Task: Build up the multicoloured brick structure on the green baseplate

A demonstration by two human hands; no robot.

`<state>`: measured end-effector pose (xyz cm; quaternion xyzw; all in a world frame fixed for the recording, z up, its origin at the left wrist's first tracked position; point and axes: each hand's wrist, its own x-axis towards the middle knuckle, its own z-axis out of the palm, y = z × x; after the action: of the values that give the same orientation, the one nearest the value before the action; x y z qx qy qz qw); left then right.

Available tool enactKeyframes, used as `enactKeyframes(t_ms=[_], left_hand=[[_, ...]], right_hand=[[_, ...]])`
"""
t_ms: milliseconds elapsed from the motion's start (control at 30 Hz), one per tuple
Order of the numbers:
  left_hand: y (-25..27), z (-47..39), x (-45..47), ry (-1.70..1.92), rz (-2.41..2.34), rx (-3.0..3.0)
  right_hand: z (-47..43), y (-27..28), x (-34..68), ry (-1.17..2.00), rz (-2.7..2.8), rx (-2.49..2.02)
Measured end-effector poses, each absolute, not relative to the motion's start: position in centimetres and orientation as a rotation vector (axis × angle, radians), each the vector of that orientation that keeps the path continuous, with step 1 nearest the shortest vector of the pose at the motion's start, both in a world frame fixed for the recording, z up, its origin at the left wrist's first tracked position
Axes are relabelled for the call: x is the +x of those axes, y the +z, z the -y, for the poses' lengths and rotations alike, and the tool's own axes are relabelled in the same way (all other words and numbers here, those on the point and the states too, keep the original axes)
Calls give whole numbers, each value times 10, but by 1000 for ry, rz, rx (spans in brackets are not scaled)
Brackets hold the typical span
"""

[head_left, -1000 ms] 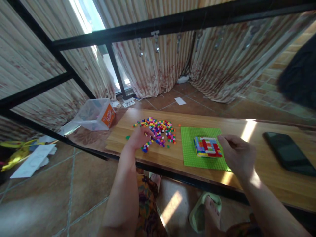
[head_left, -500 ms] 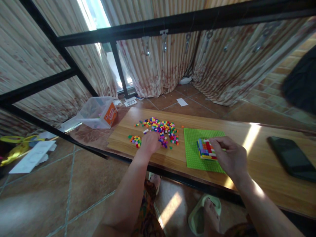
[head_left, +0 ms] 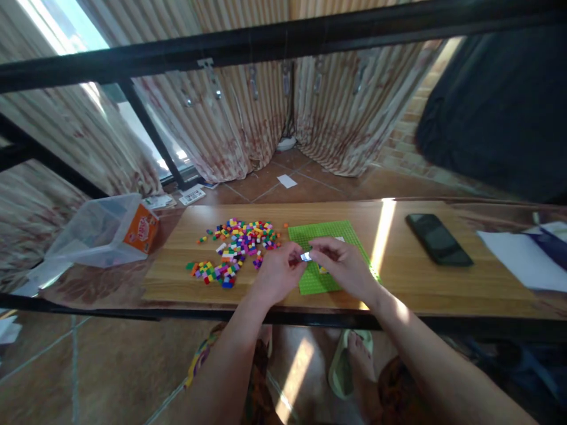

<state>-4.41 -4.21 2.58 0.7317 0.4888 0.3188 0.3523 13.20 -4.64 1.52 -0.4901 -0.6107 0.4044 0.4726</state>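
Brick (head_left: 305,257), pinched, long axis roughly sideways

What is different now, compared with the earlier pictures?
The left hand moved rightward from the loose bricks to meet the right hand, which shifted leftward over the green baseplate; a small pale piece is now held between their fingertips. The baseplate and phone stayed put.

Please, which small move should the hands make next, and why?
Probably lower the small pale piece toward the brick build. The fingertips of the left hand and right hand meet at it, and the build is close by on the green baseplate, partly hidden by the right hand.
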Motion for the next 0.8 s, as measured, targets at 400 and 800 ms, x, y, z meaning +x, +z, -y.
enactKeyframes(t_ms=[400, 800], left_hand=[[16, 36, 0, 929, -953, 1253], [13, 33, 21, 935, -796, 866]], right_hand=[[48, 12, 162, 1154, 1287, -1213], [50, 18, 195, 1195, 1176, -1093]])
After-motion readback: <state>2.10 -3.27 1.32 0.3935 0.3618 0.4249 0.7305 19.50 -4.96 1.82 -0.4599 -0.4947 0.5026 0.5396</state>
